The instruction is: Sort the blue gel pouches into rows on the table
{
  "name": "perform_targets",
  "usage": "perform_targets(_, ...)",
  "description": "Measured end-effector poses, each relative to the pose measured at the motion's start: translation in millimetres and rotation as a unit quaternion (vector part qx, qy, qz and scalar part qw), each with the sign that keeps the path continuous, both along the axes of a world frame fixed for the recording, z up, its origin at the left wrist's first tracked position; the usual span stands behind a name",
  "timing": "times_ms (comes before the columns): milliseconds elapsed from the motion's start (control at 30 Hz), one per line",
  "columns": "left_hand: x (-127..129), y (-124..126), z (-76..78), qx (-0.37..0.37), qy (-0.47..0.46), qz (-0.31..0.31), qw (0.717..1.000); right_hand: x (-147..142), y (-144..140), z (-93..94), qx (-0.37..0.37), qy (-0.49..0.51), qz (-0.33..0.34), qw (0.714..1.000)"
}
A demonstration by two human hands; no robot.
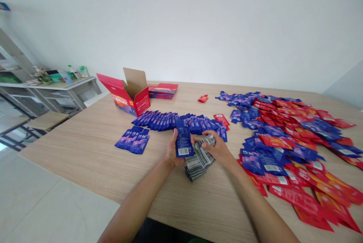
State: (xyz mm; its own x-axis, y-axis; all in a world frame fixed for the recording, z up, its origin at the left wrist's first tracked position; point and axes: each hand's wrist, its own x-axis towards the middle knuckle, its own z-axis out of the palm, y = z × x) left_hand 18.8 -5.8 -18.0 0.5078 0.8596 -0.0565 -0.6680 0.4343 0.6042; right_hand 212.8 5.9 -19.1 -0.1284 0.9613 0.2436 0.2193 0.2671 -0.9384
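My left hand (171, 151) pinches one blue packet (183, 141) upright, its long side pointing away from me, barcode end low. Just beside it, on the right, my right hand (219, 148) has its fingers curled on a fanned stack of silver-backed packets (197, 161) that rests on the tabletop (85, 160). Both forearms come in low from my body and meet at the middle.

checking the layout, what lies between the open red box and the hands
In the head view, a row of blue packets lies between the open red box and both hands.
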Motion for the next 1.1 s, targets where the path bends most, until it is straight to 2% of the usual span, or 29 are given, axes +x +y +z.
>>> perform_targets(100,-4,4,-2.1,-0.008,-0.023,-0.001,1.0,5,0,5.2,-0.063,0.001,0.142,0.988)
perform_targets(167,-6,6,-3.8,-0.012,-0.026,-0.001,1.0,4,-1,10.0,-0.083,0.008,0.194,0.978)
perform_targets(333,-5,7,-0.7,-0.011,-0.017,0.005,1.0,0,-6,13.9,-0.09,0.045,0.18,0.978)
perform_targets(433,-6,7,3.4,0.007,0.002,-0.001,1.0,3,-6,11.7,-0.106,0.063,0.141,0.982)
perform_targets(533,-9,9,2.8,0.041,0.027,0.02,0.999,12,-6,12.3,-0.137,0.126,0.064,0.98)
perform_targets(633,-9,13,-3.8,0.054,0.039,0.057,0.996,20,-5,17.1,-0.156,0.223,-0.032,0.962)
perform_targets(700,-5,15,-9.1,0.03,0.051,0.055,0.997,21,-5,21.0,-0.152,0.268,-0.084,0.948)
perform_targets(800,3,15,-14.0,-0.003,0.054,0.065,0.996,18,-7,25.0,-0.126,0.303,-0.135,0.935)
perform_targets(933,8,13,-12.9,0.024,0.039,0.108,0.993,11,-9,26.2,-0.072,0.33,-0.19,0.922)
perform_targets(1100,3,11,-10.2,0.046,0.082,0.057,0.994,12,-7,22.7,0.022,0.327,-0.277,0.903)
